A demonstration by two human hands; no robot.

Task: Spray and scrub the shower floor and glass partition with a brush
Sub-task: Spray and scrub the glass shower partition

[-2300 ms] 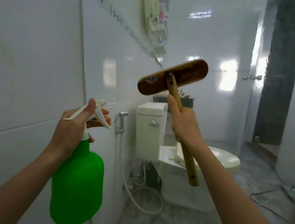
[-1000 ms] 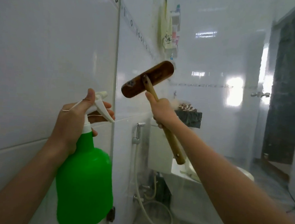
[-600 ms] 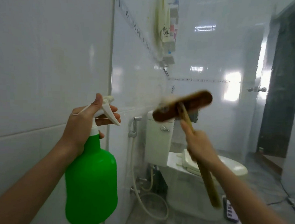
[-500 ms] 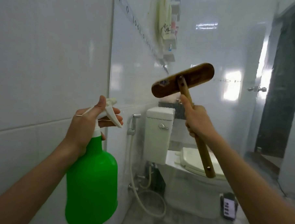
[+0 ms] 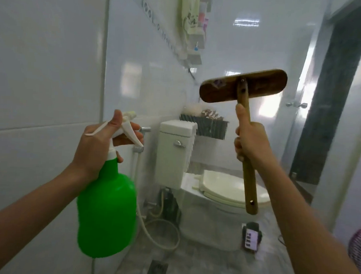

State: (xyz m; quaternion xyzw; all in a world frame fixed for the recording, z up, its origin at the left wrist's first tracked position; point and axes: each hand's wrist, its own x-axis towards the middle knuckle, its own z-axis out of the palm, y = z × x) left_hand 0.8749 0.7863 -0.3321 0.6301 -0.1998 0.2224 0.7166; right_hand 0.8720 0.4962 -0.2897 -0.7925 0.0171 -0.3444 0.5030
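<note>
My left hand (image 5: pixel 94 147) grips the neck and white trigger of a green spray bottle (image 5: pixel 107 214), held upright near the white tiled wall on the left. My right hand (image 5: pixel 250 143) holds the wooden handle of a scrub brush (image 5: pixel 243 85), thumb along the shaft. The dark oval brush head is raised at chest height against the glass partition (image 5: pixel 286 58), its back facing me, bristles hidden. The grey marbled shower floor (image 5: pixel 201 264) shows at the bottom with a square drain (image 5: pixel 156 270).
Beyond the glass stand a white toilet (image 5: pixel 225 190) with its tank (image 5: pixel 173 153), a bidet hose (image 5: pixel 150 228) on the wall, a dark basket (image 5: pixel 205 126) and a hanging shelf (image 5: pixel 192 33). A small dark device (image 5: pixel 251 237) sits on the floor. A dark doorway (image 5: pixel 330 102) is at right.
The brush has swept over the glass, down to the right, then up again; it is now a little further right. The spray bottle stays held at the left and my view tilted slightly down.
</note>
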